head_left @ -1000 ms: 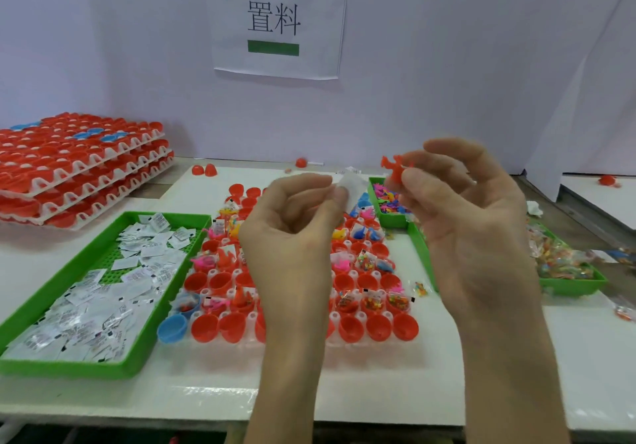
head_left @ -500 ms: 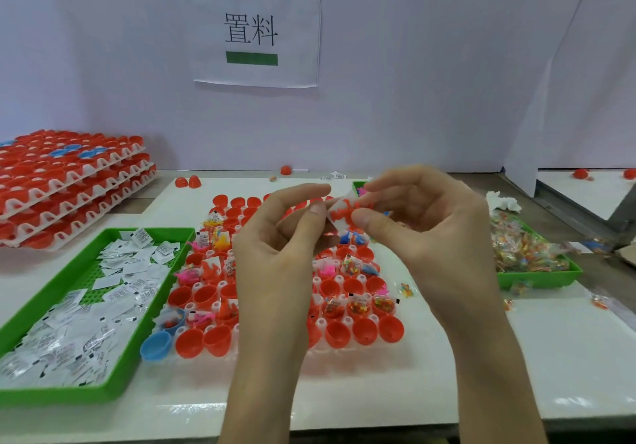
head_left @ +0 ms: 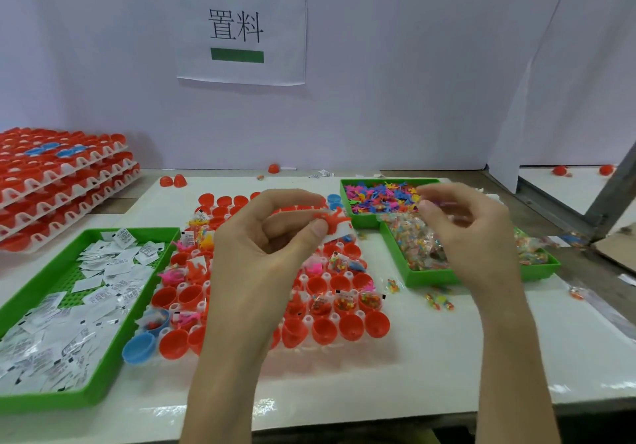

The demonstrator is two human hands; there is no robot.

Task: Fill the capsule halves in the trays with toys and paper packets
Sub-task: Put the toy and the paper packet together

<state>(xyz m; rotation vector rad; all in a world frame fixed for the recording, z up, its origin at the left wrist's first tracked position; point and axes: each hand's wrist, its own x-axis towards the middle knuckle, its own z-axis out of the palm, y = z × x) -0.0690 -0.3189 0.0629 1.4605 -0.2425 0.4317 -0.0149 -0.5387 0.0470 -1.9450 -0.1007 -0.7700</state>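
step: load a cup | left hand [head_left: 272, 240]: pinches toy [head_left: 331, 218] and packet [head_left: 339, 234] together above tray [head_left: 307, 319] | right hand [head_left: 461, 233]: apart, curled by bin [head_left: 342, 193], contents unclear | tip: keep the pair pinched, lower into empty cup [head_left: 323, 331], skip filled ones

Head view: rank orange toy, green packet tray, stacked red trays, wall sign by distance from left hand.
1. orange toy, pinched in the left hand.
2. green packet tray, to its left.
3. stacked red trays, far left, behind.
4. wall sign, back wall, above.
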